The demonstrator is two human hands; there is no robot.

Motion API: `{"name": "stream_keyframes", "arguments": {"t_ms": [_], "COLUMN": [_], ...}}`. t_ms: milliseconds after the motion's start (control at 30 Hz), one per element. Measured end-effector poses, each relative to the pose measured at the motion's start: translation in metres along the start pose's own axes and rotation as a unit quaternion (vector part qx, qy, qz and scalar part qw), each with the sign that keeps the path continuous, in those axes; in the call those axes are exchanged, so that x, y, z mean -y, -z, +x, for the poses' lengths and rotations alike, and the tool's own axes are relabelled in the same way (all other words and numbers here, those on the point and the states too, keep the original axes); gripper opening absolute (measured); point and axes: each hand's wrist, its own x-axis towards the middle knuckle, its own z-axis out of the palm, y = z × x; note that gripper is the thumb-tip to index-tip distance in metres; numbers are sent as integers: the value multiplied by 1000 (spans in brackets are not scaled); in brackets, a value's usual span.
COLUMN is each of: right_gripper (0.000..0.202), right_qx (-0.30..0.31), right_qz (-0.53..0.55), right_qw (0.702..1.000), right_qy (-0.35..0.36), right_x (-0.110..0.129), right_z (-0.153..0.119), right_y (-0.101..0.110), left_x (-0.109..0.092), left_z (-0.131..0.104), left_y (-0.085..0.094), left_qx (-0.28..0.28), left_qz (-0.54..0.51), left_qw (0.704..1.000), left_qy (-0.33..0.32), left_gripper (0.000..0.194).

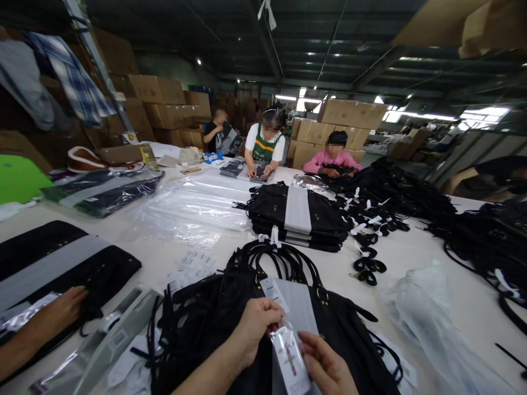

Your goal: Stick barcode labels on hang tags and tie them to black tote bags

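Observation:
My left hand (259,326) pinches the upper end of a white hang tag (290,359) that has a clear plastic sleeve and a small coloured print. The fingers of my right hand (325,365) close on the tag's right edge. Beneath both hands lies a black handbag (230,307) with fringes, gold fittings and a grey-white band (302,302) round its middle. Its black handles (267,255) stand up on the far side. Another white paper tag (274,293) hangs just beyond my left fingertips.
A stack of black bags (317,211) stands ahead, beside clear plastic bags (197,203). On the left, a co-worker's hand (61,315) touches a black bag, near a grey tag dispenser-like device (123,323). Black straps (366,258) and crumpled plastic (428,307) lie right. Several people work opposite.

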Motion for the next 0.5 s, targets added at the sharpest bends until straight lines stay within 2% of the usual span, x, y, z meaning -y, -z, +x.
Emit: {"name": "stream_keyframes", "arguments": {"t_ms": [133,200,267,333,500], "right_gripper": [49,59,69,72,66], "right_qx": [-35,-45,-58,-60,-28], "right_qz": [106,127,128,131,187], "right_qw": [991,989,990,989,982], "right_qy": [-68,-54,-9,21,-12], "right_x": [-9,-16,-22,-29,-36], "right_z": [-1,-2,-4,-6,-11], "right_y": [-13,-24,-35,-42,-45], "left_x": [3,4,4,4,0], "left_z": [-2,-3,-5,-7,-7], "left_y": [-3,-5,-8,-8,0], "left_qx": [-18,-31,-43,-54,-74], "left_qz": [-53,-72,-85,-98,-118], "left_qw": [998,997,995,994,990], "left_qy": [5,0,0,6,10], "left_gripper": [13,12,12,14,16]}}
